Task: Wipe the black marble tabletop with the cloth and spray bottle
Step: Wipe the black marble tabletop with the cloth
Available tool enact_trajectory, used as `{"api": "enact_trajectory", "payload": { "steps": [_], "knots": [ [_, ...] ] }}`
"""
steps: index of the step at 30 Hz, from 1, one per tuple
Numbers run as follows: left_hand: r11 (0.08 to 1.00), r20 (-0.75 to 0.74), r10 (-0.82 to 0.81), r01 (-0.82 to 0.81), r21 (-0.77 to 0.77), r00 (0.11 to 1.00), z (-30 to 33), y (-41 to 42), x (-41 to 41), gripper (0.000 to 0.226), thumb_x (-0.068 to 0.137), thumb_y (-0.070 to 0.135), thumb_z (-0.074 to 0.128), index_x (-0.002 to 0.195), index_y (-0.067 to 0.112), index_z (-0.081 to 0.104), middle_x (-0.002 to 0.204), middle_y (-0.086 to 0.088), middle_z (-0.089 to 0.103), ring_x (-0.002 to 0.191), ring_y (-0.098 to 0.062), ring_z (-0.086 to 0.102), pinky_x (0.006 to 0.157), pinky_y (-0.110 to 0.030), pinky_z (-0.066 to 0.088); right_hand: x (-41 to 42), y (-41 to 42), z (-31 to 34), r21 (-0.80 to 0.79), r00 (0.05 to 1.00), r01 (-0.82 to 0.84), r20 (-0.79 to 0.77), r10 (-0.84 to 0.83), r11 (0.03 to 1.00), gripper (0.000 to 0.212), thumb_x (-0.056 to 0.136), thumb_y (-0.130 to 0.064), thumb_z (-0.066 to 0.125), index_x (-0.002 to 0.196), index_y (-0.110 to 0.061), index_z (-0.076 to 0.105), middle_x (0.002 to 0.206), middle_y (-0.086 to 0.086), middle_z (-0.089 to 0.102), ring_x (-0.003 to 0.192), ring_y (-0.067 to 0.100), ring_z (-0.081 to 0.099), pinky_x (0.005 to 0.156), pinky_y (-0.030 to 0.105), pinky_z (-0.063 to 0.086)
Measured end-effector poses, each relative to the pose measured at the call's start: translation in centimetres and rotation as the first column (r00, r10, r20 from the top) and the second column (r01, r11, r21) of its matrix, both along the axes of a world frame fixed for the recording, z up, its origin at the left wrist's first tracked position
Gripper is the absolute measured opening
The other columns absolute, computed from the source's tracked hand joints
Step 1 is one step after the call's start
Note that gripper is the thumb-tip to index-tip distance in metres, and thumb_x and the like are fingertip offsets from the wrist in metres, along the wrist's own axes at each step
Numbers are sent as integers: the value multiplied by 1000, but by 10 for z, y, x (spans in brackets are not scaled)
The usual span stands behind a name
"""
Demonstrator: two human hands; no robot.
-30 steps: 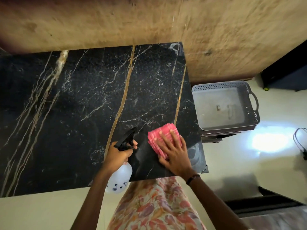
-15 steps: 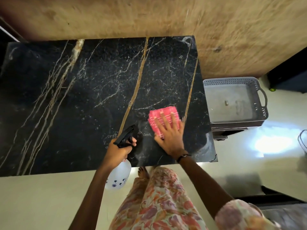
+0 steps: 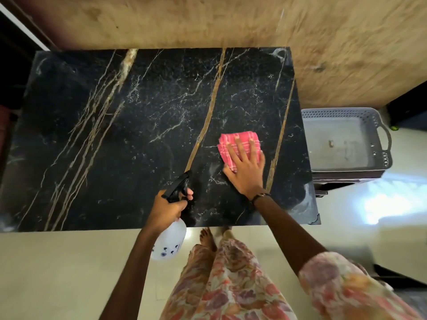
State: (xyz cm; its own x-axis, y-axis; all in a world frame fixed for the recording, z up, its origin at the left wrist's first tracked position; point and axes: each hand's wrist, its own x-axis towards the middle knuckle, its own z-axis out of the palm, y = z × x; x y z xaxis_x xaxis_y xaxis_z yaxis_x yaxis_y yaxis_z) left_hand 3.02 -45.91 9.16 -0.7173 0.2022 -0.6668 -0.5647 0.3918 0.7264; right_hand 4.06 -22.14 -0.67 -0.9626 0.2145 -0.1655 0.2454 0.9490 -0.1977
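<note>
The tabletop [image 3: 138, 135] is polished black marble, glossy, veined in gold and white. The cloth [image 3: 233, 140] is pink woven fabric, checked and matt. The bottle [image 3: 169, 244] has a translucent white plastic body and a black plastic spray head. The basket [image 3: 346, 112] is grey perforated plastic, dull. The floor [image 3: 57, 273] is smooth, pale and shiny.

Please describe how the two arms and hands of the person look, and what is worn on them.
Both hands are bare, without gloves. The right hand has a thin dark wristband at the wrist, and a short floral sleeve in pink, orange and cream covers the upper arm. The left hand shows no band or ring, and its forearm is uncovered up to the frame edge.
</note>
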Motion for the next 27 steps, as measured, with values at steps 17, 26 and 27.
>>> {"api": "enact_trajectory", "payload": {
  "steps": [17, 26, 27],
  "knots": [
    [997, 7, 80, -80, 9, 997, 1, -25, -4, 20, 85, -1, 55, 91, 11, 69, 86, -23, 57, 34, -6, 32, 39, -21, 28, 74, 1, -3, 35, 990, -139, 14, 138, 990, 65, 88, -58, 33, 148, -34, 23, 157, 2, 24, 146, 33, 10, 111, 62, 20],
    [991, -47, 131, -132, -22, 990, 6, -43, 13, 23, 78, -12, 47, 67, 5, 57, 54, -13, 44, 31, -6, 30, 45, -28, 29, 51, -134, 0, -1, 910, -414, 33, 414, 910, 63, 89, -60, 25, 147, -34, 27, 156, 2, 27, 144, 37, 18, 111, 65, 18],
    [990, -52, 135, -137, -31, 989, 7, -44, 15, 29, 79, -12, 48, 60, 9, 53, 45, -7, 41, 30, -6, 30, 44, -27, 30, 62, -138, -1, -7, 897, -441, 24, 441, 897, 62, 89, -59, 27, 146, -34, 29, 155, 1, 30, 143, 36, 22, 112, 63, 17]
  ]
}}
